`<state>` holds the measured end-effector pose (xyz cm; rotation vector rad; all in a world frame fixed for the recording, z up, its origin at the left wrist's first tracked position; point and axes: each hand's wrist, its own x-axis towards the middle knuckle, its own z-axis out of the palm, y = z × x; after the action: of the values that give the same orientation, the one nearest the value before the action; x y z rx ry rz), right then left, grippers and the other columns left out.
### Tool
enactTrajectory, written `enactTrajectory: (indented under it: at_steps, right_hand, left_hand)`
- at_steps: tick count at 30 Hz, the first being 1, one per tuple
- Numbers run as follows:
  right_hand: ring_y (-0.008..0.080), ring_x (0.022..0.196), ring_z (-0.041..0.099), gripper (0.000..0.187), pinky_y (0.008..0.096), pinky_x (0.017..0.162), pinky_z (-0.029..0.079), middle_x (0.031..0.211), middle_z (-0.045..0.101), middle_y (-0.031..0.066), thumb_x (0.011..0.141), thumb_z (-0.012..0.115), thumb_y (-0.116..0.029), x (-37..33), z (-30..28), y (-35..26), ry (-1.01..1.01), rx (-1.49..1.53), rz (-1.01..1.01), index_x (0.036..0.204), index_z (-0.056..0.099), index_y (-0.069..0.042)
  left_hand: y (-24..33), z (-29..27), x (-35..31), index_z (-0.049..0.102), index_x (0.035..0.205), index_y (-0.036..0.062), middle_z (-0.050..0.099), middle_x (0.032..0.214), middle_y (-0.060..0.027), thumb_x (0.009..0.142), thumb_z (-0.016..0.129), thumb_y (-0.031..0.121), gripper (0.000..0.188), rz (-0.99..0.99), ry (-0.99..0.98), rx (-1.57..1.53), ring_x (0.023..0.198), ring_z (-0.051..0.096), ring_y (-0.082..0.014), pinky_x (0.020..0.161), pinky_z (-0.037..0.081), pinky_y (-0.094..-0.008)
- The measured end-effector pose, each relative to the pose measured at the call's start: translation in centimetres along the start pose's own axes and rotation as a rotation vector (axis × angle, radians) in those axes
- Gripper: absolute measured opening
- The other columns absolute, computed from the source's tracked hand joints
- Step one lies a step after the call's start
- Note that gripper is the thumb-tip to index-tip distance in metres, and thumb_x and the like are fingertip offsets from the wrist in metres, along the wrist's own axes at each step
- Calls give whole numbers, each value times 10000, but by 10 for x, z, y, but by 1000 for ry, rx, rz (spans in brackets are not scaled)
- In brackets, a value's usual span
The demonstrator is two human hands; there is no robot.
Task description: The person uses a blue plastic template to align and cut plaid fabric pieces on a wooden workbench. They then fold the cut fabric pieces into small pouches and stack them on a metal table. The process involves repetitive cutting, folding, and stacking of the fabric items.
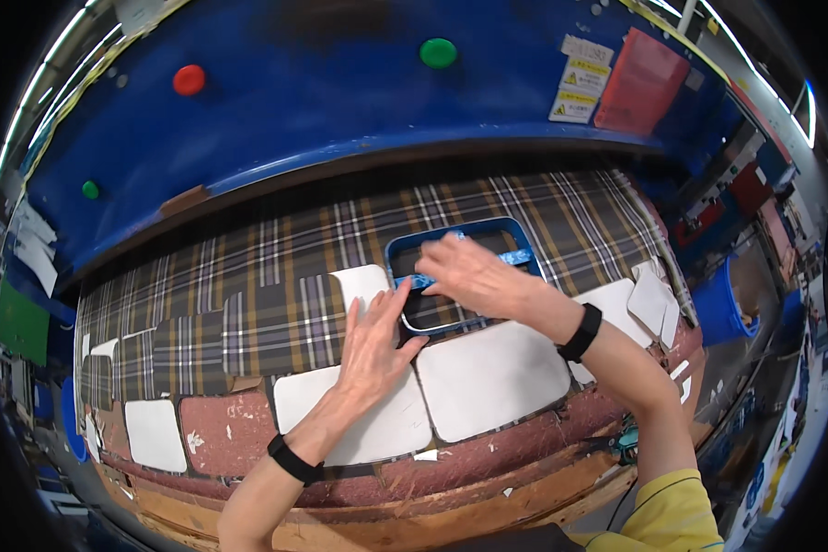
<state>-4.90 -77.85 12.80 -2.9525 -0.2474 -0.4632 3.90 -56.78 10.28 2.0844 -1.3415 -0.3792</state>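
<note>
A blue rounded-rectangle metal frame (405, 247) lies on brown plaid fabric (276, 248) spread over the work surface. My right hand (474, 271) rests across the frame, fingers gripping its blue crossbar (523, 258). My left hand (373, 336) lies flat with fingers apart, pressing at the frame's lower left corner, partly on a white cut-out piece (363, 281). Both wrists wear black bands.
Several white rounded cut pieces (492, 377) and plaid cut pieces (189, 354) lie along the worn red-brown table edge (230, 432). A blue machine body (340, 92) with red and green buttons overhangs at the back. A blue bin (718, 304) stands at right.
</note>
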Motion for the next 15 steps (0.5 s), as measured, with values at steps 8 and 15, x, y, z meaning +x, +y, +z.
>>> enactTrajectory:
  at_steps: [8,15]
  right_hand:
    - [309,485,546,252,409,496,463,555,526,155,960,532,-165,-92,-35,46,-189,203,668,899,509,79]
    - [258,465,498,76,400,482,399,522,461,125,939,467,7,-103,-31,41,-89,405,628,895,443,65]
  left_hand:
    - [4,4,1,449,1444,110,563,1361,-194,741,814,182,795,-35,4,20,1359,447,-312,1190,177,-486]
    - [5,2,0,494,1407,65,628,1263,-211,725,805,154,754,-16,32,77,1263,551,-311,1178,225,-485]
